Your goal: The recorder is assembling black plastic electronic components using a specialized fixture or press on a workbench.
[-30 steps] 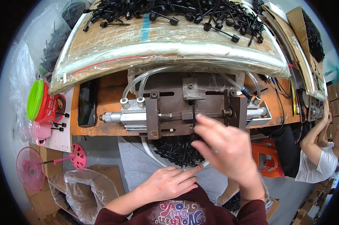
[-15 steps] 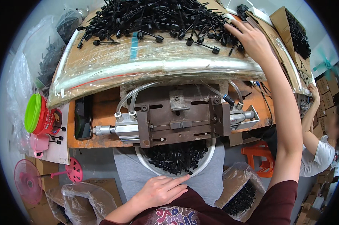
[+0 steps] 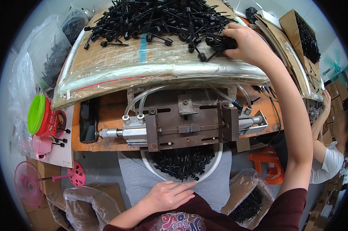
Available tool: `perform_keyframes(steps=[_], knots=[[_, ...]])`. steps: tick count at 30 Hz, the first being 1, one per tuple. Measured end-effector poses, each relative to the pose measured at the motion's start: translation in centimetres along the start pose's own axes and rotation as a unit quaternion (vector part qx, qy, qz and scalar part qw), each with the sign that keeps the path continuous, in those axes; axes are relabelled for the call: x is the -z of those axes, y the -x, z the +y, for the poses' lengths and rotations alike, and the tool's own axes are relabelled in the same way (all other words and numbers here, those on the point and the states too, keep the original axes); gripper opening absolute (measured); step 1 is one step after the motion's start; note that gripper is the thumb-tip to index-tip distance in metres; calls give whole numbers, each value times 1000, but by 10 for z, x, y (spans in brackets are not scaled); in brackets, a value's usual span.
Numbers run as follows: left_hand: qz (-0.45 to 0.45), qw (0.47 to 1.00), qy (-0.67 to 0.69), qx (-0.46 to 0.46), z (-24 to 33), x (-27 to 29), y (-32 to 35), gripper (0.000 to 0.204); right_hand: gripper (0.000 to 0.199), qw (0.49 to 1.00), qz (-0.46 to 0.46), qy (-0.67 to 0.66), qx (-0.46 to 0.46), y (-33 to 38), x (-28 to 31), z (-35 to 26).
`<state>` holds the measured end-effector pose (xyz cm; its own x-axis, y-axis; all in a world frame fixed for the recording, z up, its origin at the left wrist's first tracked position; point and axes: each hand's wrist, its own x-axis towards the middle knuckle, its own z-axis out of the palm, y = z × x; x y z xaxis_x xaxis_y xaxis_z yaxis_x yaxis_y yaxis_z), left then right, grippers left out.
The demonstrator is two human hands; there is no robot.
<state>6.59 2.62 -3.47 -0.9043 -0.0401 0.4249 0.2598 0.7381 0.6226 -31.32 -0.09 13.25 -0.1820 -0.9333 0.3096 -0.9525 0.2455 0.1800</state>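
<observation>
A big heap of black plastic rods with knobbed ends [image 3: 154,19] lies on the film-wrapped cardboard surface [image 3: 116,56] at the far side. At the heap's right edge my right hand [image 3: 247,43] is closed around a bunch of these black rods [image 3: 224,42], some sticking out to the left. My left hand [image 3: 169,197] rests near my lap with its fingers stretched out, holding nothing. Its fingertips lie just below the white basket [image 3: 216,163], which is full of black rods. Between heap and basket stands a brown metal clamping fixture [image 3: 172,115] with a small central block.
Air cylinders [image 3: 134,133] with clear hoses flank the fixture. A phone [image 3: 88,123], a red bucket with green rim [image 3: 36,115] and a pink cup [image 3: 43,145] stand left. A pink fan [image 3: 29,184] is lower left, an orange stool [image 3: 268,165] right. Another person [image 3: 329,159] works far right.
My right hand has moved left and nearer, and now grips a bunch of black rods from the heap. The left hand stays in place. The view has shifted slightly.
</observation>
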Motion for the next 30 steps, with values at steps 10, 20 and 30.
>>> perform_keyframes(steps=[10, 20, 30], knots=[[11, 1000, -14, -8, -2, -4, 4, 11, 38, 985, -124, -107, -56, -10, 28, -22], [6, 1000, -21, -7, -2, -4, 5, 12, 20, 992, -2, -94, 78, -14, 17, -18], [8, 1000, -25, -3, -1, 3, 3, 25, 19, 943, 57, -320, -68, -20, 27, 6]])
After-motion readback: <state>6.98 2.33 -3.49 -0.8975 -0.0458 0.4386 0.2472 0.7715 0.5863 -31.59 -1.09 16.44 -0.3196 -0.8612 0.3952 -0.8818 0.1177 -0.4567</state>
